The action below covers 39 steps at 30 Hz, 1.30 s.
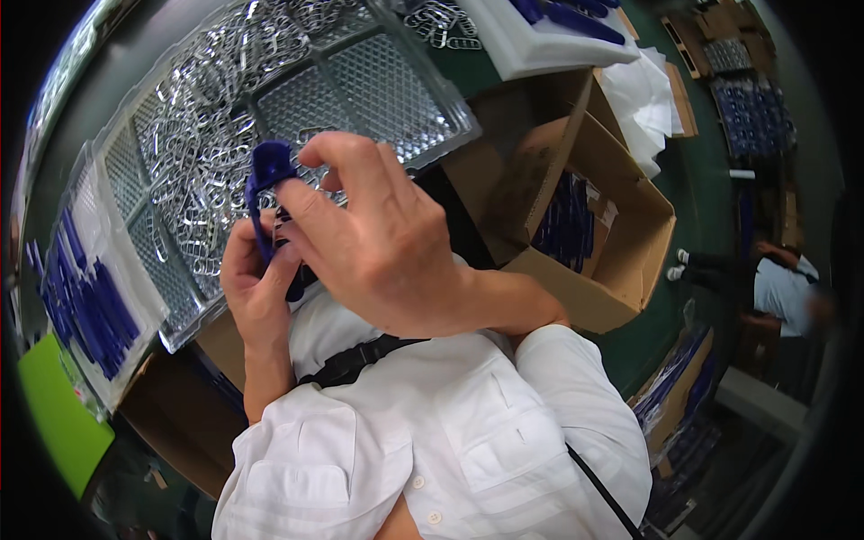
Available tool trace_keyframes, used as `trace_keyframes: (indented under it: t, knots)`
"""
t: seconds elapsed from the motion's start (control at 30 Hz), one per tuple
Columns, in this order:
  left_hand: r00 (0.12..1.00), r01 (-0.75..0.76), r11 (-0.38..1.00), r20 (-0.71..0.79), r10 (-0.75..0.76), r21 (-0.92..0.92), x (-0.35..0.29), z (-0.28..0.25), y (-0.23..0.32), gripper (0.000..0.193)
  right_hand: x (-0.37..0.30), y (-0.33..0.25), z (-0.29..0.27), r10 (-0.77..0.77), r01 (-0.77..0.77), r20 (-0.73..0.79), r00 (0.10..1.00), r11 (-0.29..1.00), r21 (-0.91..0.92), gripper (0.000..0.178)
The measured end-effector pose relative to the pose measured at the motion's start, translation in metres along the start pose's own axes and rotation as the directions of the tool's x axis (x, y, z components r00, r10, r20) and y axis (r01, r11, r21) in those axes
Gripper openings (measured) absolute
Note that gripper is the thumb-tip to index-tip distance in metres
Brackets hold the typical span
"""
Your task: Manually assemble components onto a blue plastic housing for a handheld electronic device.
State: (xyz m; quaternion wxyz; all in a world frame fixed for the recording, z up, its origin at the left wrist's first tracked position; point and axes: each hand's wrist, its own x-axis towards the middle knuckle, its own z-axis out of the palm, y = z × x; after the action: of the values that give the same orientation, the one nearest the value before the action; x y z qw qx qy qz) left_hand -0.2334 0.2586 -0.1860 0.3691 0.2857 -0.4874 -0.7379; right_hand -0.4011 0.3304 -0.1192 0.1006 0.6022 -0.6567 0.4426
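A dark blue, curved part [271,165], apparently plastic with a broad cupped upper end, is held upright between both hands in front of my chest. My left hand [255,281] is closed around its lower length, with the thumb against its side. Over its middle and upper end my right hand [382,229] is bent, fingers curled and pressing on it. Something small and shiny shows between the fingers, too hidden to name. Just beyond the hands lies a clear plastic tray [355,40] with compartments, heaped with metal wire loops [193,148].
Blue slender parts [90,306] lie on a clear sheet at the left, beside a bright green panel [63,414]. An open cardboard box [621,270] holding blue parts stands at the right. White foam [540,45] carries more. A person [783,292] is farther right.
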Motion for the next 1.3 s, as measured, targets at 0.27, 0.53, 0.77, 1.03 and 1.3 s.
trace_keyframes:
  t: [0.27,0.53,0.77,1.03,1.3]
  knots:
    - [0.995,0.034,0.997,0.099,-0.027,-0.075,0.005,0.006,-0.011,0.045,-0.011,-0.004,-0.02,-0.014,0.018,-0.103,0.995,0.999,0.038,0.023]
    - [0.998,0.041,0.999,0.051,-0.039,-0.035,0.009,0.002,-0.018,0.053,-0.011,0.015,-0.025,0.136,-0.1,-0.081,0.987,0.932,0.349,0.02]
    - [0.943,0.287,0.958,0.181,-0.28,-0.014,0.01,0.025,0.004,0.046,0.006,0.035,-0.046,0.148,-0.118,-0.033,0.989,0.889,0.442,0.019]
    - [0.904,0.352,0.934,0.283,-0.321,-0.065,0.009,0.028,0.001,0.043,0.013,0.016,-0.05,0.205,-0.235,0.152,0.967,0.946,0.221,0.02]
    - [0.921,0.299,0.953,0.276,-0.276,-0.042,0.009,0.018,0.001,0.042,0.019,0.01,-0.022,0.201,-0.229,0.204,0.958,0.965,0.126,0.016]
